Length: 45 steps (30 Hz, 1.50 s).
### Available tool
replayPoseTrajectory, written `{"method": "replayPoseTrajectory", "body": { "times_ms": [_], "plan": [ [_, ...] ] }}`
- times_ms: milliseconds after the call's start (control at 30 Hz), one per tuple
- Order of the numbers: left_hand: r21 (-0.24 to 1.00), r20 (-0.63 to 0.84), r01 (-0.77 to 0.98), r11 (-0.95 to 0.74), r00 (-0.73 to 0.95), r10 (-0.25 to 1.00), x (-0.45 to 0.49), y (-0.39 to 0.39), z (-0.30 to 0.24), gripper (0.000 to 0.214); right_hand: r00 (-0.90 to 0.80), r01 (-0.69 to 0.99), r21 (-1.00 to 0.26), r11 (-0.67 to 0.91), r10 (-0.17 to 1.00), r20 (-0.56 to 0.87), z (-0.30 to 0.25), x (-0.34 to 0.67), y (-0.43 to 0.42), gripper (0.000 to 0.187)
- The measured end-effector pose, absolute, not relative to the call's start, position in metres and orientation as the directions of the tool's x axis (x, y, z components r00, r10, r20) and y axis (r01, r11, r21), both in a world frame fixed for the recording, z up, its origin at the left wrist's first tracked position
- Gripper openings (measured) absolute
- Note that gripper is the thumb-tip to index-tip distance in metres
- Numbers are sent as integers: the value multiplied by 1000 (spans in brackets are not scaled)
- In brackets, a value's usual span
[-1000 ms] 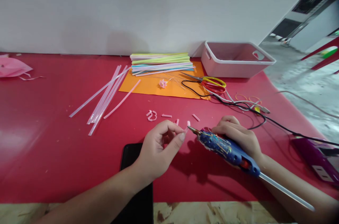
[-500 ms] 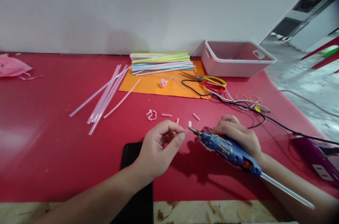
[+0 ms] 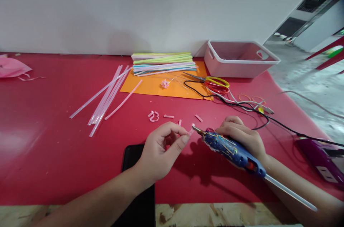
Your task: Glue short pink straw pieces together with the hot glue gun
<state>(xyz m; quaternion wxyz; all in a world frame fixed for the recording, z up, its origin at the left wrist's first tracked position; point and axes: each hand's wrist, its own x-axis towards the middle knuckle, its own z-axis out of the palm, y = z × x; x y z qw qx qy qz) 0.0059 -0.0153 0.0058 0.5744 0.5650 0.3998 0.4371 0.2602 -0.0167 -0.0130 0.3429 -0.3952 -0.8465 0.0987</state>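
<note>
Between thumb and forefinger, my left hand (image 3: 163,148) pinches a short pink strip (image 3: 191,131), cut from what looks like a drinking straw or paper. My right hand (image 3: 243,137) is wrapped round a blue hot glue gun (image 3: 232,150), its fingers partly hidden behind the body. The metal nozzle sits at the strip's upper end, touching it or very close. A clear glue stick (image 3: 291,192) sticks out of the gun's back. Short pink pieces (image 3: 168,116) and curled ones (image 3: 153,116) lie just beyond my hands.
Long pink strips (image 3: 104,101) lie at left. An orange sheet (image 3: 150,85) bears a bundle of coloured strips (image 3: 163,63), a small pink flower (image 3: 165,83) and scissors (image 3: 216,84). A pink bin (image 3: 239,67), black cord (image 3: 282,126), purple power strip (image 3: 319,164) and black phone-like slab (image 3: 139,198) surround the work.
The glue gun's nozzle has shifted slightly up and right, from lower on the pink strip to its upper end. My left hand has barely moved.
</note>
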Motion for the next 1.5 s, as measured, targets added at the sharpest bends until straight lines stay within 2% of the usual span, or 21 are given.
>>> {"method": "replayPoseTrajectory", "body": {
  "times_ms": [833, 1100, 1200, 1367, 1500],
  "plan": [
    [998, 37, -55, -21, 309, 950, 6, -16, 4, 14, -468, 596, -432, 677, 730, 499, -14, 262, -16, 13],
    [998, 31, -69, -10, 306, 951, 6, -17, 3, 12, -475, 609, -391, 690, 712, 516, -12, 261, -15, 7],
    [996, 49, -89, -24, 293, 955, 6, -17, 3, 10, -445, 694, -377, 613, 777, 445, -9, 260, -16, 16],
    [995, 64, -86, -42, 281, 957, 6, -17, 4, 8, -413, 839, -281, 465, 882, 226, -5, 261, -13, 43],
    [996, 58, -87, -35, 280, 958, 6, -17, 4, 9, -436, 844, -291, 450, 893, 114, 0, 264, -9, 46]
  ]
}}
